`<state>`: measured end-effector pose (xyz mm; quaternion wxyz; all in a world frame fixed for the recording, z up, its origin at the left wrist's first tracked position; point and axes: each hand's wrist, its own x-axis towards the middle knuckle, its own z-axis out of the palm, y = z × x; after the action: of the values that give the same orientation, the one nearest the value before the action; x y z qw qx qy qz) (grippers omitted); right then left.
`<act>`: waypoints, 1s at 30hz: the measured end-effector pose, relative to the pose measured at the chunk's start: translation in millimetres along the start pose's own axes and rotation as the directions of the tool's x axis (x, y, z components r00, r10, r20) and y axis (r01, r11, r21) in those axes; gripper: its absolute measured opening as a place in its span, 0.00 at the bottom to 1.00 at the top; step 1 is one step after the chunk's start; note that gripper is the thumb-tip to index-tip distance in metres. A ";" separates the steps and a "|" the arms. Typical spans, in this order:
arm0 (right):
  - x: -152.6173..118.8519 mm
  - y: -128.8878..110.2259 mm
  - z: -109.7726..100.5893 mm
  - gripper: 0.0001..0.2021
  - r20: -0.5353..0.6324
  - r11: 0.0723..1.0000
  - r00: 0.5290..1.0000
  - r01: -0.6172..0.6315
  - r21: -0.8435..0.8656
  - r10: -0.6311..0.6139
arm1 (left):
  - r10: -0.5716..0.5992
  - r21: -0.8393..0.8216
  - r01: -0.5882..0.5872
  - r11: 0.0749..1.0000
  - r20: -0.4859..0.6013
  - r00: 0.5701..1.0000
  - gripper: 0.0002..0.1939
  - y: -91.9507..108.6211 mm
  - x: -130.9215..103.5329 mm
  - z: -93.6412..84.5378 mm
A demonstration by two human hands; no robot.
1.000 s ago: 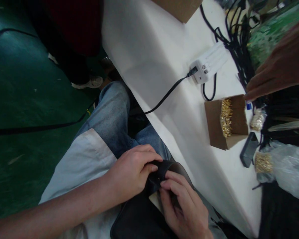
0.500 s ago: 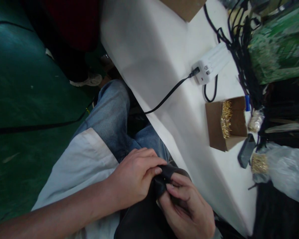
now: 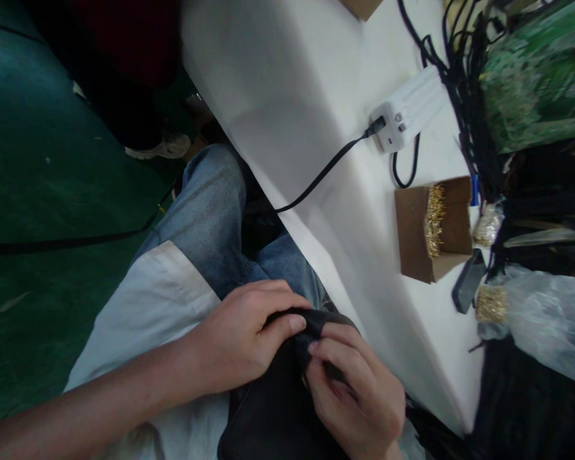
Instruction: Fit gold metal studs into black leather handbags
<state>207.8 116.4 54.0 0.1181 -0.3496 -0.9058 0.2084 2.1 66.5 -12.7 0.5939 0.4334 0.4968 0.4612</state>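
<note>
Looks mid-job to me, left hand (image 3: 253, 329) and right hand (image 3: 361, 383) both pinching the black piece (image 3: 273, 409), can't tell how much remains.

Black material (image 3: 278, 409), smooth, folded (up top)

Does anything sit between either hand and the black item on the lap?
Nothing visible does. The left hand pinches the black item directly, and the right hand grips it just alongside. The cardboard box stands apart on the table, not between them.
</note>
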 end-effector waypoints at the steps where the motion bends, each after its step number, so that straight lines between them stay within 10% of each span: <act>1: 2.4 -0.6 0.8 0.12 0.013 1.000 1.000 -0.016 0.025 0.016 | 0.003 0.013 -0.003 1.000 0.010 1.000 0.13 1.9 0.8 -2.5; 16: -7.4 -4.2 21.3 0.17 0.052 0.899 0.928 -0.371 0.232 0.369 | 0.019 0.459 -0.195 0.867 0.361 0.932 0.33 17.7 6.3 -27.9; 23: 1.6 -5.5 23.6 0.20 0.084 0.910 0.935 -0.355 0.216 0.345 | 0.033 0.638 -0.312 0.704 0.410 0.912 0.16 25.6 17.4 -30.4; 30: -6.5 -16.1 28.8 0.23 0.047 0.902 0.919 -0.393 0.180 0.392 | 0.147 0.485 -0.413 0.771 0.495 0.856 0.13 26.6 20.0 -38.3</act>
<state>192.8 92.8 35.4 0.1014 -0.5112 -0.7939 0.3132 -37.2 93.6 4.4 0.4515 0.7532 0.3966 0.2674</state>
